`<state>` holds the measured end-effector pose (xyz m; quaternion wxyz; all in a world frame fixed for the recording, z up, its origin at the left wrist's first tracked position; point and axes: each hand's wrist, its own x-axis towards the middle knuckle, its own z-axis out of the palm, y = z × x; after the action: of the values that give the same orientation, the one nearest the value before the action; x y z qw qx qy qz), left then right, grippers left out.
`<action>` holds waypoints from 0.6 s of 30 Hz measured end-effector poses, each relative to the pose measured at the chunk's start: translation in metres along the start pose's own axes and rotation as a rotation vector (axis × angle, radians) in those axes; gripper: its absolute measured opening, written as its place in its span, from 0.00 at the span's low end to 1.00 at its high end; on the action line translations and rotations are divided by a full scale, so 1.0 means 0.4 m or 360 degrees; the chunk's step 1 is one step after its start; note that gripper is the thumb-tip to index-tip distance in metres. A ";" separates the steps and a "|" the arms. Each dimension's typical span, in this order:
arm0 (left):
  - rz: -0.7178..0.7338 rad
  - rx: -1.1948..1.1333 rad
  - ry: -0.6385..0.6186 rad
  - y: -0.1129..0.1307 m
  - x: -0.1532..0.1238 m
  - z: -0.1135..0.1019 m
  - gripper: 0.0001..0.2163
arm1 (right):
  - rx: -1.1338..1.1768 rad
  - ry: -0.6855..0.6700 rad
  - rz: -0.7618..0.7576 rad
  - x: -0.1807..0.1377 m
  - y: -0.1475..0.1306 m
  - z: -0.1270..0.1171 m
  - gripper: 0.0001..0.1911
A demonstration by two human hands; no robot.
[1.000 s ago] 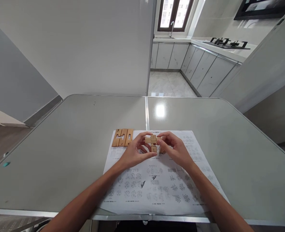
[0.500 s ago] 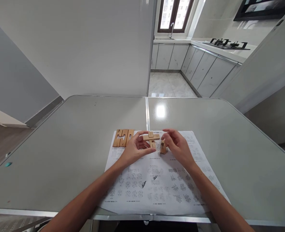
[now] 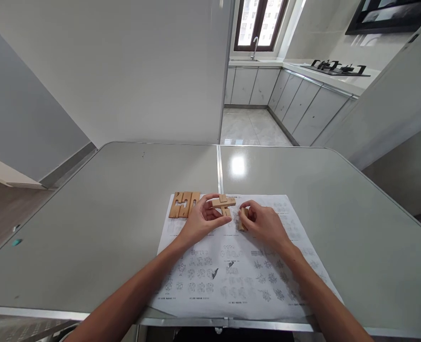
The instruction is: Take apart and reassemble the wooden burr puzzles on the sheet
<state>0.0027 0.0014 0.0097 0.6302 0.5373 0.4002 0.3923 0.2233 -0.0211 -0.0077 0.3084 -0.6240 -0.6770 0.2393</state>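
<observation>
My left hand [image 3: 205, 219] grips a cross of joined wooden puzzle pieces [image 3: 224, 203] between thumb and fingers, raised a little over the paper. To its right, my right hand [image 3: 262, 218] is closed on a notched wooden block [image 3: 243, 222], with thumb and fingers pinching its upper part. Part of that block is hidden by the fingers. Several flat notched wooden pieces [image 3: 182, 205] lie side by side behind my left hand, and that hand covers their right end. Under everything lies a white instruction sheet [image 3: 246, 285] printed with small assembly drawings.
The grey folding table [image 3: 89, 228] has a metal seam [image 3: 219, 166] running back from the sheet. A small teal object [image 3: 17, 242] lies near its left edge. Beyond the table are a wall and a kitchen with a stove [image 3: 335, 68] and a tap [image 3: 254, 47].
My right hand has come down onto the notched block and closed its fingers on it. My left hand holds the joined pieces much as before. The view has shifted slightly.
</observation>
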 end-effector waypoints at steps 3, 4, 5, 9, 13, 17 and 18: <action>0.0005 0.0002 0.0013 -0.004 0.002 0.000 0.32 | 0.0310 0.0042 0.0005 0.000 -0.010 -0.007 0.15; 0.0010 -0.0002 0.0016 -0.006 0.003 0.001 0.32 | 0.0417 0.0052 0.0003 -0.001 -0.013 -0.010 0.16; 0.0015 -0.0009 0.0016 -0.008 0.004 0.001 0.32 | 0.0505 0.0057 -0.0005 -0.001 -0.017 -0.014 0.17; 0.0020 -0.0027 0.0041 -0.014 0.006 0.000 0.32 | 0.0703 0.0039 -0.0056 -0.004 -0.023 -0.025 0.19; 0.0020 -0.0005 0.0057 -0.015 0.006 -0.002 0.33 | 0.0869 0.0022 -0.0067 -0.002 -0.022 -0.019 0.18; 0.0027 -0.0052 0.0070 -0.014 0.007 -0.003 0.33 | 0.1070 -0.0021 0.0055 0.005 -0.022 -0.015 0.21; 0.0032 -0.0064 0.0081 -0.014 0.007 -0.002 0.33 | 0.1134 -0.0044 0.0108 0.005 -0.024 -0.017 0.22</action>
<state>0.0033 0.0039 0.0039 0.6265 0.5183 0.4029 0.4202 0.2214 -0.0204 0.0039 0.4893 -0.4962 -0.5340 0.4788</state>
